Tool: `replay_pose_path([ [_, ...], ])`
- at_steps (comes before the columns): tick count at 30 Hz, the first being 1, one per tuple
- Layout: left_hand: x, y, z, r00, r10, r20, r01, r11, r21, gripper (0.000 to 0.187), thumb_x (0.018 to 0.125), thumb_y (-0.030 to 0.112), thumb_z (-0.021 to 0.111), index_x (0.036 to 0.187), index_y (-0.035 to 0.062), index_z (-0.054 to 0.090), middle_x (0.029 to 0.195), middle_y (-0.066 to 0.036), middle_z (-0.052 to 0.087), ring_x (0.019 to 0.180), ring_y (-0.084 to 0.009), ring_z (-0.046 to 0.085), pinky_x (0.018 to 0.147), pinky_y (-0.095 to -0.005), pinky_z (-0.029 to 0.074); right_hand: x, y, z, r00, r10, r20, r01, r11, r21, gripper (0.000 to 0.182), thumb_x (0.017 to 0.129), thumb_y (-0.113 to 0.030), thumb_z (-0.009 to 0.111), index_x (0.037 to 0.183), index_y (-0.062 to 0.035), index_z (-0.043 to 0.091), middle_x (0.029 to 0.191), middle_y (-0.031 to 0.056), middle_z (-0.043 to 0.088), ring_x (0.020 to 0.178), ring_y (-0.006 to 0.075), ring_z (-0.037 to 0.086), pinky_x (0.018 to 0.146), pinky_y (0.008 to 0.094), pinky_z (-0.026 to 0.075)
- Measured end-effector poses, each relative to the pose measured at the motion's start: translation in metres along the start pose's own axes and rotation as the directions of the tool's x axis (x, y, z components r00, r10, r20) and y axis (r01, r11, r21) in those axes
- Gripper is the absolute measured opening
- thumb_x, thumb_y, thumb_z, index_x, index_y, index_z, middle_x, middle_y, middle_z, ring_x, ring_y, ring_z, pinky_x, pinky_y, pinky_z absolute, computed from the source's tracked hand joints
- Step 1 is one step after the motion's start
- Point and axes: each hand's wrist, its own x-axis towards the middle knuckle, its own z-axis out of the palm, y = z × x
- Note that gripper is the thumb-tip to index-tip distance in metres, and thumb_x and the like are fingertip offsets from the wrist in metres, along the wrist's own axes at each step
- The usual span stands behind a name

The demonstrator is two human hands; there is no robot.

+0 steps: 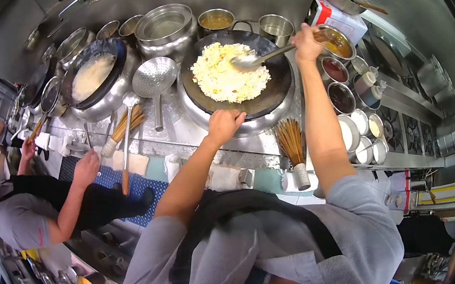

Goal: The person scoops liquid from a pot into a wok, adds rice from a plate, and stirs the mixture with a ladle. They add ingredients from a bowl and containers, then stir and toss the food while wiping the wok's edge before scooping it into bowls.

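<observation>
Fried rice (223, 80) with small bits mixed in lies in a large dark wok (282, 81) on a round steel burner stand. My left hand (225, 126) is closed at the wok's near rim; what its fingers grip there is mostly hidden. My right hand (308, 44) is wrapped round the handle of a metal ladle (249, 61), whose bowl rests in the rice. Just right of that hand is a steel pot of yellowish liquid (339, 46).
A perforated skimmer (155, 77) lies left of the wok. Bamboo brushes (291, 140) stand at the front edge. Sauce pots (341, 98) and white bowls (349, 132) line the right. At the left, a co-worker (36, 205) stands by another wok (117, 56).
</observation>
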Motion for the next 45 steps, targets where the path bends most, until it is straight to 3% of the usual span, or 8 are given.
replay_pose_path([
  [7, 0.001, -0.012, 0.009, 0.999, -0.028, 0.023, 0.029, 0.999, -0.021, 0.041, 0.095, 0.037, 0.068, 0.068, 0.0055, 0.065, 0.064, -0.017, 0.062, 0.063, -0.0417, 0.061, 0.06, -0.0505, 0.048, 0.006, -0.077, 0.051, 0.983, -0.029, 0.179, 0.008, 0.993, 0.116, 0.033, 0.093, -0.008, 0.07, 0.068, -0.0124, 0.048, 0.052, -0.0003, 0.046, 0.038, 0.0111, 0.038, 0.038, 0.0307, 0.036],
  [9, 0.0, -0.009, 0.005, 0.998, -0.057, 0.004, 0.057, 0.997, -0.051, 0.043, 0.094, 0.038, 0.068, 0.067, 0.0054, 0.064, 0.064, -0.018, 0.063, 0.064, -0.0417, 0.061, 0.061, -0.0511, 0.048, -0.02, 0.0, 0.04, 0.985, 0.013, -0.17, -0.026, 0.997, -0.075, 0.028, 0.09, -0.002, 0.068, 0.068, -0.0086, 0.052, 0.051, 0.0016, 0.051, 0.039, 0.0124, 0.049, 0.037, 0.0287, 0.041],
  [13, 0.0, -0.003, 0.002, 0.995, -0.095, 0.033, 0.097, 0.994, -0.045, 0.04, 0.093, 0.036, 0.071, 0.069, 0.004, 0.064, 0.065, -0.019, 0.062, 0.064, -0.0421, 0.06, 0.061, -0.0498, 0.047, -0.039, -0.036, 0.086, 0.946, 0.228, 0.23, -0.218, 0.974, -0.069, 0.027, 0.088, -0.007, 0.073, 0.065, -0.0074, 0.058, 0.057, 0.0023, 0.058, 0.039, 0.0126, 0.051, 0.039, 0.0291, 0.042],
  [16, -0.012, 0.017, -0.006, 0.997, -0.07, -0.042, 0.067, 0.994, -0.083, 0.038, 0.094, 0.033, 0.07, 0.07, 0.0038, 0.064, 0.069, -0.021, 0.063, 0.068, -0.0432, 0.062, 0.062, -0.0501, 0.048, -0.07, -0.073, 0.111, 0.971, 0.075, 0.228, 0.003, 0.947, -0.321, 0.026, 0.089, -0.005, 0.072, 0.069, -0.0083, 0.055, 0.052, 0.0013, 0.05, 0.038, 0.0124, 0.045, 0.038, 0.0299, 0.038],
  [25, -0.048, 0.072, -0.075, 0.992, 0.013, -0.127, -0.023, 0.996, -0.082, 0.039, 0.092, 0.034, 0.072, 0.068, 0.0045, 0.062, 0.066, -0.02, 0.062, 0.061, -0.0413, 0.061, 0.057, -0.049, 0.047, -0.083, -0.171, 0.098, 0.911, 0.235, 0.34, -0.241, 0.97, -0.025, 0.034, 0.089, -0.012, 0.079, 0.067, -0.0099, 0.053, 0.052, 0.0002, 0.049, 0.039, 0.0121, 0.045, 0.039, 0.0298, 0.038],
  [37, -0.05, 0.071, -0.09, 0.978, 0.084, -0.192, -0.107, 0.988, -0.115, 0.041, 0.088, 0.033, 0.076, 0.059, 0.0077, 0.063, 0.056, -0.015, 0.059, 0.049, -0.0327, 0.059, 0.048, -0.0446, 0.045, -0.101, -0.111, 0.099, 0.961, 0.221, 0.167, -0.212, 0.975, -0.069, 0.04, 0.091, -0.013, 0.077, 0.062, -0.0116, 0.049, 0.05, -0.0004, 0.047, 0.038, 0.0116, 0.043, 0.04, 0.0307, 0.039],
  [42, -0.057, 0.051, -0.022, 0.993, -0.057, -0.099, 0.048, 0.994, -0.096, 0.034, 0.089, 0.033, 0.076, 0.073, 0.0055, 0.068, 0.063, -0.018, 0.063, 0.058, -0.0377, 0.063, 0.057, -0.0463, 0.05, -0.091, -0.059, 0.093, 0.989, -0.101, 0.112, 0.133, 0.931, -0.339, 0.034, 0.092, -0.009, 0.074, 0.065, -0.0098, 0.053, 0.051, 0.0001, 0.052, 0.041, 0.0112, 0.048, 0.041, 0.0286, 0.041],
  [45, -0.133, 0.081, -0.047, 0.995, 0.025, -0.101, -0.035, 0.994, -0.102, 0.035, 0.087, 0.029, 0.079, 0.066, 0.0059, 0.065, 0.062, -0.017, 0.063, 0.056, -0.0358, 0.063, 0.054, -0.0454, 0.048, -0.058, -0.125, 0.105, 0.992, 0.044, 0.117, -0.033, 0.996, -0.088, 0.035, 0.092, -0.012, 0.075, 0.066, -0.0108, 0.052, 0.052, 0.0005, 0.05, 0.041, 0.0117, 0.046, 0.042, 0.0297, 0.04],
])
